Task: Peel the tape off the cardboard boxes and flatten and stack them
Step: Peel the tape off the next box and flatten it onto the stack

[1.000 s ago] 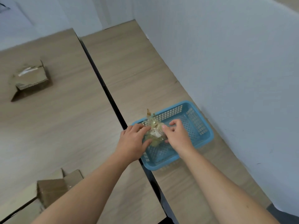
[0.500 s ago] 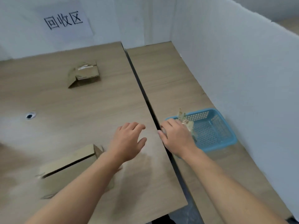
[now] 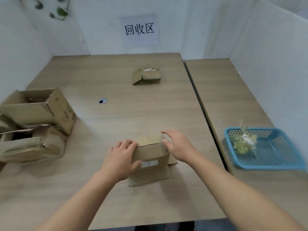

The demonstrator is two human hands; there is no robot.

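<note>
A small cardboard box [image 3: 150, 155] with a white label stands on the table in front of me, its flaps loose at the bottom. My left hand [image 3: 120, 158] grips its left side, fingers over the top edge and thumb on the front face. My right hand [image 3: 177, 146] is at the box's upper right corner with its fingers spread and straight. A flattened cardboard box [image 3: 146, 76] lies at the far middle of the table. Crumpled peeled tape [image 3: 243, 142] lies in the blue basket [image 3: 273, 164] on the right-hand table.
Two larger opened boxes, one [image 3: 41, 109] behind the other [image 3: 30, 147], sit at the left edge. A cable hole [image 3: 102, 101] is in the tabletop. A dark gap [image 3: 205, 114] divides the two tables. White partitions enclose the back and right; a paper sign [image 3: 139, 29] hangs on the back one.
Both hands have left the tape in the basket and moved left to the small box. The view swung from the basket to the main table.
</note>
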